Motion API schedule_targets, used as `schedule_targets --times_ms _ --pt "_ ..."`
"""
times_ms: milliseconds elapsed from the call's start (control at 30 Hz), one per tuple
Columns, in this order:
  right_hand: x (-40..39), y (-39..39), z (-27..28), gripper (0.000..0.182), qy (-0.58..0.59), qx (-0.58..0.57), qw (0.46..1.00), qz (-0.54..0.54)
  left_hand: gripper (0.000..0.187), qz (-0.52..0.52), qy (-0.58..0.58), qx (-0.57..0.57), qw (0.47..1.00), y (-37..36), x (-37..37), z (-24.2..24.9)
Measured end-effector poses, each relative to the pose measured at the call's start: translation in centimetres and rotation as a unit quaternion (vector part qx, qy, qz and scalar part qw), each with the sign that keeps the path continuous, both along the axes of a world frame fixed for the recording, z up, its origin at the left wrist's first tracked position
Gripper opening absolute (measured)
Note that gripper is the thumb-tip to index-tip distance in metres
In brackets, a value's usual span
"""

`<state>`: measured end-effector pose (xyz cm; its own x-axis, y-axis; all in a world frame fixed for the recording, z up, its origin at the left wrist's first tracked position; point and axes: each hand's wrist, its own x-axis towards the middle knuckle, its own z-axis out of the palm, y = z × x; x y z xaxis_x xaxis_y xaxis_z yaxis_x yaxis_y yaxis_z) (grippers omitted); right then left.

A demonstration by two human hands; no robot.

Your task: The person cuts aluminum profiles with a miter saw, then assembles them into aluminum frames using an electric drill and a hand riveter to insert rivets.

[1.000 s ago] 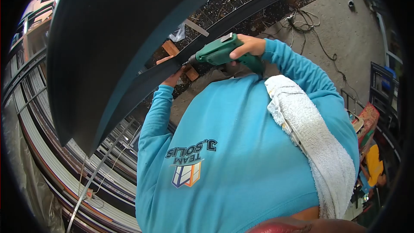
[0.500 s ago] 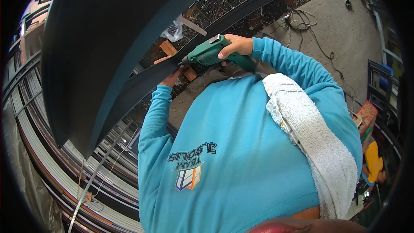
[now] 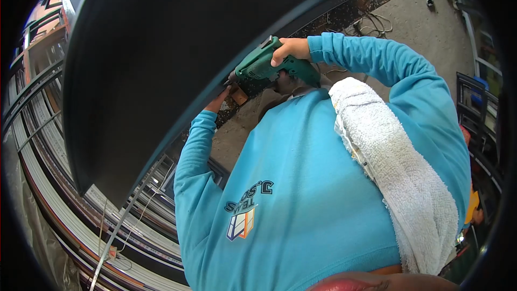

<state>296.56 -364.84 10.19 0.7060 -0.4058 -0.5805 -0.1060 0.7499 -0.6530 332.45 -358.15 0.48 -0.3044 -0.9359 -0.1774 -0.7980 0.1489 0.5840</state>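
Note:
My right hand [image 3: 291, 51] is closed around the handle of a green power drill [image 3: 261, 67]. The drill points to the left, its chuck at the lower edge of a large dark panel [image 3: 161, 48]. By the drill's tip, my left hand [image 3: 218, 101] grips the panel's edge, with most of its fingers hidden behind it. The bit and the spot it meets are not clearly visible. Just below the chuck is a brown wooden block [image 3: 239, 96].
Long stacked profiles [image 3: 43, 172] fill the left side, with a thin metal bar [image 3: 116, 231] in front. A cable [image 3: 377, 21] lies on the concrete floor [image 3: 409, 5]. Dark frames [image 3: 471, 97] stand at the right. A white towel [image 3: 388, 167] hangs over my shirt.
The dark panel has shifted down and right in view, covering the strip and much of the floor behind it. Both hands and the drill stay in nearly the same place.

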Motion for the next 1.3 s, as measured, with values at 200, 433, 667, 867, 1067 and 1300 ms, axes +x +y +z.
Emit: schedule_targets --times_ms 200,433,667,867,1067,1300 --pt "0.2 -0.9 0.2 0.039 0.049 -0.03 0.998 0.006 0.036 -0.032 -0.035 -0.036 0.998 -0.2 1.1 -1.2" --pt "0.7 -1.4 -2.8 0.035 -0.007 -0.073 0.997 0.036 0.04 -0.044 0.007 -0.065 0.997 -0.6 1.0 -0.7" --pt "0.3 -1.9 0.3 0.035 -0.003 -0.064 0.997 0.052 0.042 -0.032 -0.005 -0.008 0.999 -0.8 0.7 0.6" --pt "0.6 -2.3 -0.4 0.038 0.02 -0.09 0.993 0.077 0.043 -0.03 -0.012 0.017 0.999 -1.3 0.4 1.1" --pt "0.3 -1.2 2.7 0.037 0.07 -0.106 0.991 0.046 0.044 -0.044 -0.017 0.042 0.998 -1.7 -0.3 1.8" --pt "0.6 -0.9 -2.1 0.039 0.022 -0.091 0.995 0.019 0.048 -0.067 -0.014 0.037 0.997 -2.7 0.2 1.0"
